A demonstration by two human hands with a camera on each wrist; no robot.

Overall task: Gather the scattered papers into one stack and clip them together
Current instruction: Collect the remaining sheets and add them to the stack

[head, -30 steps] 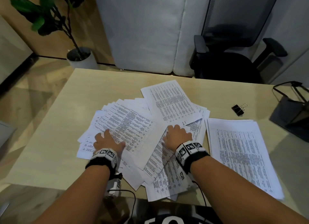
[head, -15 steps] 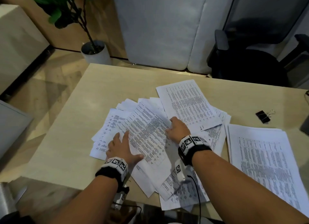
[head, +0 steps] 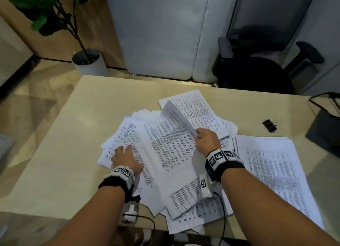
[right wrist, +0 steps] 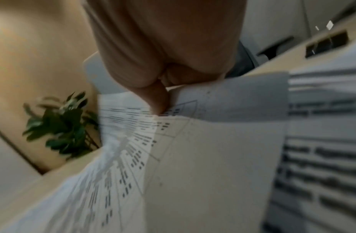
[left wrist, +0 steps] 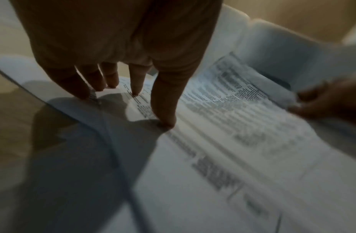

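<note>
Printed white papers (head: 165, 144) lie fanned and overlapping in the middle of the tan table (head: 73, 135). My left hand (head: 127, 157) lies flat on the left sheets, its straight fingertips (left wrist: 165, 123) pressing the paper (left wrist: 223, 141). My right hand (head: 206, 139) pinches the edge of a sheet (head: 176, 117) and lifts it so it curls upward; the thumb (right wrist: 159, 100) presses on that sheet (right wrist: 193, 157). A tidier stack of papers (head: 276, 172) lies at the right. A black binder clip (head: 269, 125) rests on the table beyond that stack, away from both hands.
A dark tray-like object (head: 327, 128) sits at the table's right edge. A black office chair (head: 257, 71) stands beyond the far edge, beside a grey padded panel (head: 156, 34). A potted plant (head: 88, 61) is on the floor at far left. Cables hang by the near edge.
My right hand has taken hold of a sheet's edge and raised it off the pile. My left hand has shifted left over the fanned sheets. The camera view has swung a little.
</note>
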